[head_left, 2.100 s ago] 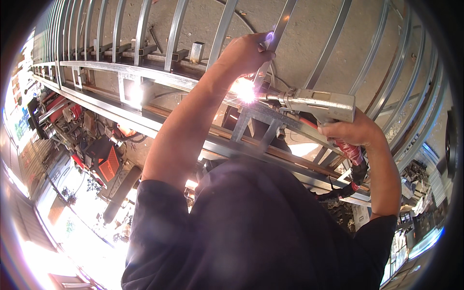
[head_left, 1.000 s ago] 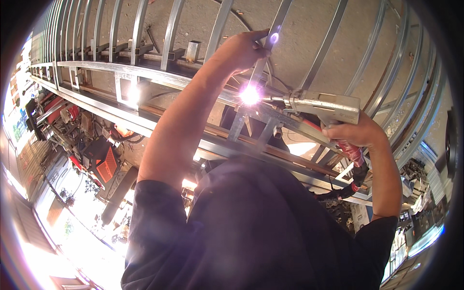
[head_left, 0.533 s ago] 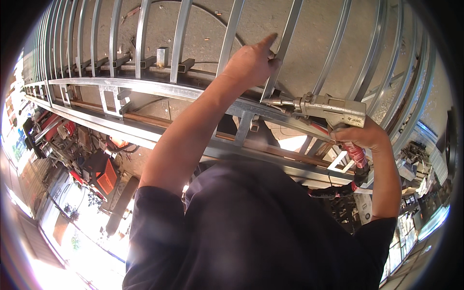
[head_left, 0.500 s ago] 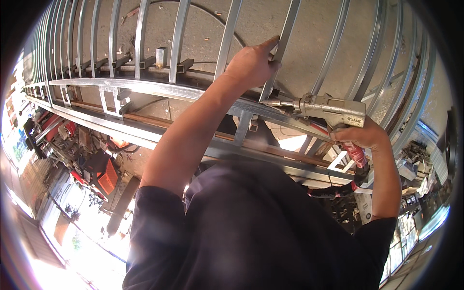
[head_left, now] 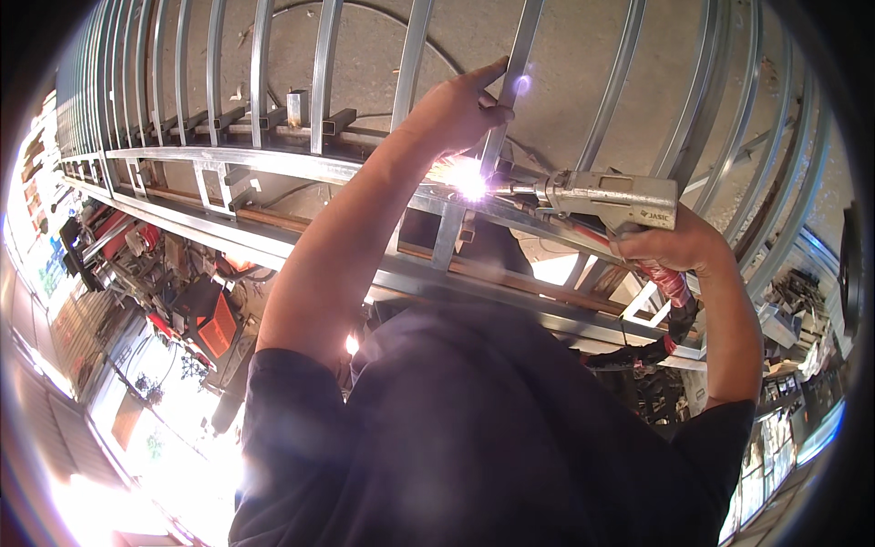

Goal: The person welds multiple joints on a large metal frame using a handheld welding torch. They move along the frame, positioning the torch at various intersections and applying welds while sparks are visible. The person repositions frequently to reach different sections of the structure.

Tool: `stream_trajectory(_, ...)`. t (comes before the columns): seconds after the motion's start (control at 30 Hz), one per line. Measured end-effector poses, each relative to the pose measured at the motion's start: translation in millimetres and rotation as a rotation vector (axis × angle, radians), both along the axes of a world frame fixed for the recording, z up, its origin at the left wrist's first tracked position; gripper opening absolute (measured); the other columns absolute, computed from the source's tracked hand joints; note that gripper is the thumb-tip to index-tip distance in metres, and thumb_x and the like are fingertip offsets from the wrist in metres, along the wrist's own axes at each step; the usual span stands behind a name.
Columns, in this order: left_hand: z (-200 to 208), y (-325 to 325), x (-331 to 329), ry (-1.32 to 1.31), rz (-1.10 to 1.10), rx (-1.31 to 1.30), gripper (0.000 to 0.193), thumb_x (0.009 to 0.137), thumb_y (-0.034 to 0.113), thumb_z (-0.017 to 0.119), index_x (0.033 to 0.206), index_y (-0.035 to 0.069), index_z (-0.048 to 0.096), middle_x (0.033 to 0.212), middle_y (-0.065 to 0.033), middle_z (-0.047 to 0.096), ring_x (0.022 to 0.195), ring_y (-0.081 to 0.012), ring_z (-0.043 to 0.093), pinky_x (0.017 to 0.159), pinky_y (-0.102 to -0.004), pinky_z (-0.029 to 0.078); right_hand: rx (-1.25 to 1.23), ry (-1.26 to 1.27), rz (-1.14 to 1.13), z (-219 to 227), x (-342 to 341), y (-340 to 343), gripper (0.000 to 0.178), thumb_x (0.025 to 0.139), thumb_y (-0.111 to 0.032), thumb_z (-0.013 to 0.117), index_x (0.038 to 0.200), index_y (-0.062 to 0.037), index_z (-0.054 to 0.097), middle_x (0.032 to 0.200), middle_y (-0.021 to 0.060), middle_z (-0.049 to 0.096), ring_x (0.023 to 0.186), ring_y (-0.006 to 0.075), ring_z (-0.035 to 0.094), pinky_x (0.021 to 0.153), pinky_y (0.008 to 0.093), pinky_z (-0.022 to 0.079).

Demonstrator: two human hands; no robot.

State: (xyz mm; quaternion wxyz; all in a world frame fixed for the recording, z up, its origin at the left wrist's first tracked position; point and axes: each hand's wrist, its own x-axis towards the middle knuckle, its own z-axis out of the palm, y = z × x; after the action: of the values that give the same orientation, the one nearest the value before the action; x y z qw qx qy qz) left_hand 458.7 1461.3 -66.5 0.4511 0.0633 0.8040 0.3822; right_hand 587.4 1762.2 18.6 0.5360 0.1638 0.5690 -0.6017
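My right hand [head_left: 673,246] is wrapped around the grip of a silver welding gun [head_left: 612,193], whose nozzle points left. A bright welding arc [head_left: 472,185] glows at its tip and throws sparks to the left. The glare hides the joint where an upright square metal bar [head_left: 523,41] meets the long metal rail [head_left: 283,168]. Just above the arc, my left hand [head_left: 456,111] grips that bar, with the index finger stretched along it and the thumb lower down. The other fingers are partly hidden.
Several parallel metal bars [head_left: 329,64] stand along the frame on both sides. A short upright tube [head_left: 296,108] and a black cable [head_left: 415,35] are beyond the rail. Red wrapping covers the gun's hose [head_left: 673,284]. An orange-fronted box [head_left: 217,324] stands among clutter at lower left.
A bright arc with sparks has lit at the gun's tip. Both hands still hold the bar and the gun; the view has shifted slightly, so the bars and hands appear farther left.
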Motion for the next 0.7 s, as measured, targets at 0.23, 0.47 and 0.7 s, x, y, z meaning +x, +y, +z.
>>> stream_trajectory(0.23,-6,-1,0,0.02,-0.014,0.006,0.08,0.092,0.021,0.076,0.163,0.028,0.04,0.113,-0.0163,0.078,0.101,-0.0308,0.076,0.09,-0.0408,0.057,0.093,-0.094,0.073,-11,7,11,0.068,0.08,-0.018,0.084,0.142,-0.0033,0.061,0.12,0.0133,0.072,0.103,0.0211,0.07,0.09,0.0344,0.059)
stream_trajectory(0.47,5,1,-3,0.014,-0.044,-0.02,0.081,0.093,0.018,0.075,0.165,0.015,0.038,0.117,-0.0162,0.076,0.098,-0.0194,0.072,0.085,-0.0333,0.056,0.123,-0.022,0.092,-13,11,13,0.071,0.079,-0.019,0.085,0.143,-0.0037,0.06,0.122,0.0146,0.072,0.107,0.0228,0.07,0.092,0.0361,0.058)
stream_trajectory(0.7,-6,-1,0,0.041,-0.015,-0.005,0.08,0.092,0.022,0.077,0.163,0.023,0.041,0.114,-0.0167,0.078,0.105,-0.0305,0.076,0.092,-0.0405,0.058,0.091,-0.024,0.08,-4,7,12,0.073,0.079,-0.019,0.083,0.146,-0.004,0.059,0.13,0.0156,0.07,0.115,0.0256,0.068,0.103,0.0366,0.054)
